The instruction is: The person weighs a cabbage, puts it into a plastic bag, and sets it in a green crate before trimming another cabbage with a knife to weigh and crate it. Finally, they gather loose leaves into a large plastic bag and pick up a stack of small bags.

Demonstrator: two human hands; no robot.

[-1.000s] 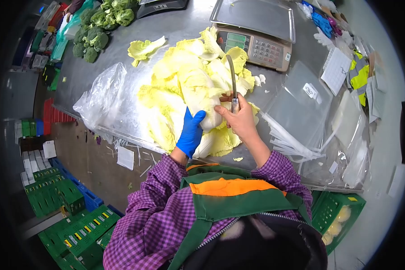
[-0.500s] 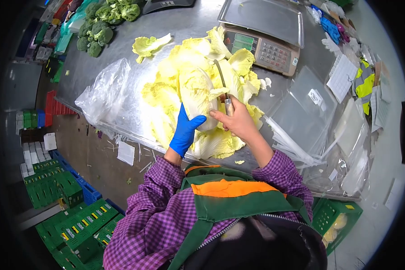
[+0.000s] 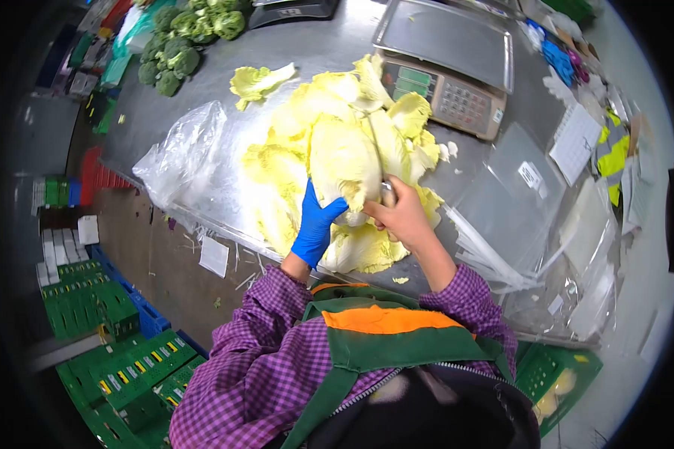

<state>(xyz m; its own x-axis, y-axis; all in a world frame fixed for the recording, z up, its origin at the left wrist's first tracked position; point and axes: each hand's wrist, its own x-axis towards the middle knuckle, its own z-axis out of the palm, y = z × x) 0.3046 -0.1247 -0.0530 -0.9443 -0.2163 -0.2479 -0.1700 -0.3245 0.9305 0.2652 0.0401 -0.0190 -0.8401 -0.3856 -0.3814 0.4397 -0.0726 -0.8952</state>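
A pale yellow Chinese cabbage head (image 3: pixel 341 153) lies on a heap of loose cabbage leaves (image 3: pixel 268 198), its base toward me. My left hand (image 3: pixel 316 227), in a blue glove, grips the head's lower left side. In my bare right hand (image 3: pixel 404 215) is a knife (image 3: pixel 388 194); its handle sits in the closed fingers and its thin dark blade points away along the head's right side. The right thumb presses at a leaf edge near the base. Part of the blade is hard to make out against the leaves.
Beyond the heap stands a weighing scale (image 3: pixel 457 101). Broccoli (image 3: pixel 176 56) lies at the far left, near a clear plastic bag (image 3: pixel 183 153). Plastic sheets (image 3: pixel 509 202) cover the right side of the metal table (image 3: pixel 292 41). Green crates (image 3: pixel 142 374) stand on the floor.
The knife handle has tilted and the right hand has shifted slightly right and down. A leaf at the cabbage's front right now hangs lower near the right thumb. The whole view has shifted slightly.
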